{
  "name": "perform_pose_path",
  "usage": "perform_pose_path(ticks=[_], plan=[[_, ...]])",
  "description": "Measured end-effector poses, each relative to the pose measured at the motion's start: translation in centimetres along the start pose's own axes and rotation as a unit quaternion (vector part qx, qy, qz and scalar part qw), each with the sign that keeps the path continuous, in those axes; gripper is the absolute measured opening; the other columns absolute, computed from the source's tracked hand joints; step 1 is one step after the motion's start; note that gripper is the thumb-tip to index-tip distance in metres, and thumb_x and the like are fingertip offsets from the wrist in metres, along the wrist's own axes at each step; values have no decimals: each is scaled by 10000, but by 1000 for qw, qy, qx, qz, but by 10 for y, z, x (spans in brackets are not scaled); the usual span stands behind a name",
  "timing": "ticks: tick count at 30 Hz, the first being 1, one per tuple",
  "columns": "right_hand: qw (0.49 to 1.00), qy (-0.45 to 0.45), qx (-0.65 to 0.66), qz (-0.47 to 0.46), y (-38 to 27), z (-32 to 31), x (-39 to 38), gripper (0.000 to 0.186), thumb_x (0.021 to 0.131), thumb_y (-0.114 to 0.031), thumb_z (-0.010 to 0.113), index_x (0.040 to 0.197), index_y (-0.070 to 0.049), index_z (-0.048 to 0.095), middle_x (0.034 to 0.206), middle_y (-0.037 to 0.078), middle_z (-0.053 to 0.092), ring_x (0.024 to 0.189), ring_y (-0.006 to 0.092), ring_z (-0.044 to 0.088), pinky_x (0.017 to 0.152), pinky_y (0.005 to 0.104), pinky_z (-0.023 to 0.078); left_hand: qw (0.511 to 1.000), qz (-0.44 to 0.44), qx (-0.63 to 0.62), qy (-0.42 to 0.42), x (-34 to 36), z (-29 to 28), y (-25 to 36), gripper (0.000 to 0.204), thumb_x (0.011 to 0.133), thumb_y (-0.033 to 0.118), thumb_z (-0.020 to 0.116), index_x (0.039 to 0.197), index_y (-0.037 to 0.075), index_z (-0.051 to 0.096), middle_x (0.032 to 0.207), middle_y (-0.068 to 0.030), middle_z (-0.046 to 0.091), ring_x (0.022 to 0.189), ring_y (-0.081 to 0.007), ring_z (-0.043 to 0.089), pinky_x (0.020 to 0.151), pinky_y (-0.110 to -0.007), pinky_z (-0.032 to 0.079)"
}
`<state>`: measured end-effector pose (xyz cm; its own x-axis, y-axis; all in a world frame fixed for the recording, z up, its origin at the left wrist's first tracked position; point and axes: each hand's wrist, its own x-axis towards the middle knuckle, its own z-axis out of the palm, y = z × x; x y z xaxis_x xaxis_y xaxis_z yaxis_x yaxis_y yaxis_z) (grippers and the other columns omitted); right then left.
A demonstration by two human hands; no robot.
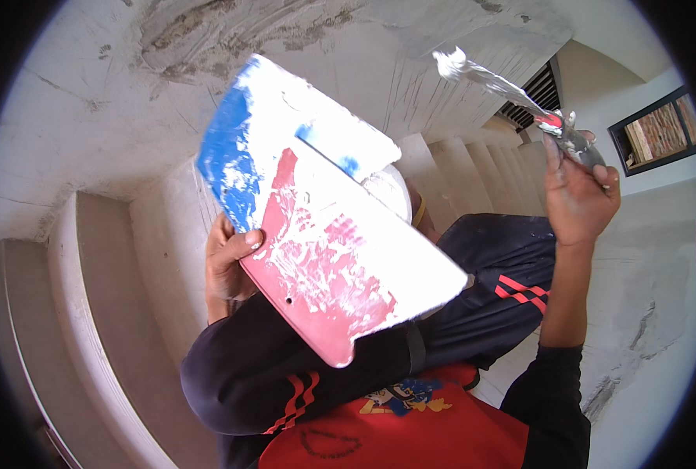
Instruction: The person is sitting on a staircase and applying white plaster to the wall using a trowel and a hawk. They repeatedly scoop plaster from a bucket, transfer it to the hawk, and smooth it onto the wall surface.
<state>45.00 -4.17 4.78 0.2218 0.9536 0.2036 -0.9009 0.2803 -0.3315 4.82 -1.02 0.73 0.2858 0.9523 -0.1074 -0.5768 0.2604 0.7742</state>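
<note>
My left hand (227, 264) grips two overlapping flat boards, one pink (293, 289) and one blue (227, 156), both smeared with white paste, its thumb on the near left edge. Raised at the right, my right hand (578, 187) is closed around the handle of a putty knife (512, 94), whose blade points up-left with a lump of white paste on its tip. Behind the boards a round white container (388, 187) is partly hidden.
I sit cross-legged, my dark-trousered legs (246, 367) below the boards. Concrete steps (105, 289) descend at the left and more (457, 172) show behind at the right. A rough plastered surface (324, 47) spans the top. A dark-framed window (656, 129) is at upper right.
</note>
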Motion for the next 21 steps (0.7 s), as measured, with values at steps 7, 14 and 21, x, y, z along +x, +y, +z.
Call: perform_pose_path(ticks=[7, 14, 21], plan=[[998, -66, 0, 13, 72, 9, -13, 344, 563, 1, 520, 892, -85, 465, 1053, 117, 529, 1187, 314, 427, 1059, 422, 355, 989, -90, -104, -51, 10, -3, -11, 464, 728, 33, 616, 1139, -115, 458, 1028, -196, 631, 840, -243, 670, 799, -365, 547], [996, -39, 60, 53, 94, -9, -23, 305, 565, -23, 498, 858, -100, 461, 1040, 83, 496, 1135, 287, 436, 962, 409, 460, 992, -41, -104, -63, -2, -1, -8, 474, 730, 64, 634, 1148, -97, 480, 1065, -178, 628, 897, -235, 656, 842, -371, 518], [996, 22, 45, 70, 77, -29, -35, 306, 564, -67, 511, 869, -84, 487, 1020, 77, 499, 1116, 268, 455, 917, 429, 504, 995, -44, -80, -28, -6, -3, -11, 512, 726, 101, 634, 1169, -87, 461, 1086, -164, 617, 926, -230, 643, 872, -368, 499]])
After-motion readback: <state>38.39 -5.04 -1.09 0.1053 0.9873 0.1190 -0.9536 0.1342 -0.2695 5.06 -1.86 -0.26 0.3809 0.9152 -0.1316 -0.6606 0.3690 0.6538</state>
